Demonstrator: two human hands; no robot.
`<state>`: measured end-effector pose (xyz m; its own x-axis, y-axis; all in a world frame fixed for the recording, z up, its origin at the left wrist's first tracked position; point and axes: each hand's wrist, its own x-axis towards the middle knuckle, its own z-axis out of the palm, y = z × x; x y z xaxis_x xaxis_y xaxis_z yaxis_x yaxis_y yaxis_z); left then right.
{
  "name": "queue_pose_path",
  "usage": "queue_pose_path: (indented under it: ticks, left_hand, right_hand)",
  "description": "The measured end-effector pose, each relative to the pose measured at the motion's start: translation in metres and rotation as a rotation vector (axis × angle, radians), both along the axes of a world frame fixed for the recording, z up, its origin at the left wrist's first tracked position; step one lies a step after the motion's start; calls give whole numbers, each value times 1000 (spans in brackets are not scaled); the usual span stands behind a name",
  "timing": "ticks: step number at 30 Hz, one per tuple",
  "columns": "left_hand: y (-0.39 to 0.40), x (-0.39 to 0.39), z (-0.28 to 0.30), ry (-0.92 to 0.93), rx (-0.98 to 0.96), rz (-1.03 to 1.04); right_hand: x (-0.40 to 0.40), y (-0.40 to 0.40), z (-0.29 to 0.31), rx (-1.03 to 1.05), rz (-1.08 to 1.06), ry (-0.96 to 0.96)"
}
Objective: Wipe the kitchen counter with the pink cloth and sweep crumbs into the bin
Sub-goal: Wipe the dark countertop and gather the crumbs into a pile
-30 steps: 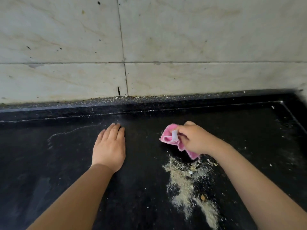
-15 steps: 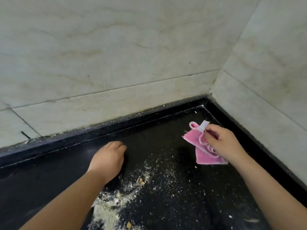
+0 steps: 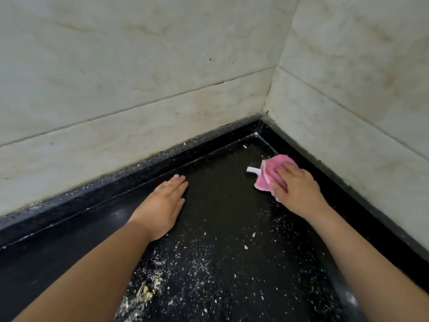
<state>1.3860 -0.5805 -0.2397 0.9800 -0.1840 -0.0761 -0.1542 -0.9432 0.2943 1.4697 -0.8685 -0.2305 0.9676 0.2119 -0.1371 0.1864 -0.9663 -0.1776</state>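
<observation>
Cloth [image 3: 274,176] lies flat under my right hand [image 3: 296,190], fingers laid out nearly straight on top and pressing it to the black counter [image 3: 220,205] rather than gripping it. A white tag [image 3: 252,170] sticks out just past my fingertips on the left. The corner where the two tiled walls [image 3: 139,89] meet sits just ahead of this hand, and the raised black rim [image 3: 329,180] runs close along its right side.

My left hand [image 3: 162,203] rests palm down, fingers together and straight, holding nothing, well off to the left of the cloth.

To do this pass well, I think I should keep the whole palm weighted so the cloth doesn't bunch, start tight in the corner ahead, then draw straight back toward my body. Scattered crumbs [image 3: 209,263] lie behind my right hand, with a thicker pile [image 3: 144,293] nearer my left forearm; pulling toward that pile should gather everything into one heap. Specks lodged against the rim probably need a fingertip pressed through the cloth along the seam. No bin shows here, so I can't tell which way the heap must finally go.
</observation>
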Motion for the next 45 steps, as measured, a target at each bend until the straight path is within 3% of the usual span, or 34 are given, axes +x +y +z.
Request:
queue_pose_path:
  ticks: [7, 9, 13, 16, 18, 21, 24, 26, 30, 32, 35, 40, 45]
  left_hand:
    - [0, 0, -1, 15, 16, -10]
    - [1, 1, -1, 21, 11, -4]
    - [2, 1, -4, -13, -36, -3]
    - [4, 0, -6, -19, -49, 0]
    - [4, -1, -6, -28, -54, -3]
    - [3, -1, -6, -28, -53, 1]
    - [4, 0, -6, -17, -59, 5]
    - [4, 0, -6, -13, -64, 6]
    - [4, 0, -6, -4, -68, 1]
    - [5, 1, -6, -2, -73, 4]
    - [4, 1, -5, -1, -68, 7]
    - [3, 2, -2, 13, -34, 7]
    - [3, 1, -3, 25, -40, 24]
  right_hand:
    - [-26, 30, -9, 153, -60, -162]
    - [-48, 53, -4, 261, 20, -176]
    - [-85, 68, 13, 437, 341, 1]
    - [-59, 57, 25, 513, 316, -185]
    - [-13, 45, 19, 443, 168, -308]
    - [40, 38, 0, 323, 14, -252]
    - [45, 43, -17, 187, -86, -181]
    - [25, 45, -14, 240, -44, -138]
    - [-40, 48, 23, 421, 250, 138]
    - [-49, 47, 39, 472, 312, 91]
    - [-16, 51, 52, 456, 273, -127]
    - [68, 71, 18, 234, 26, -124]
    - [79, 88, -3, -53, -53, -68]
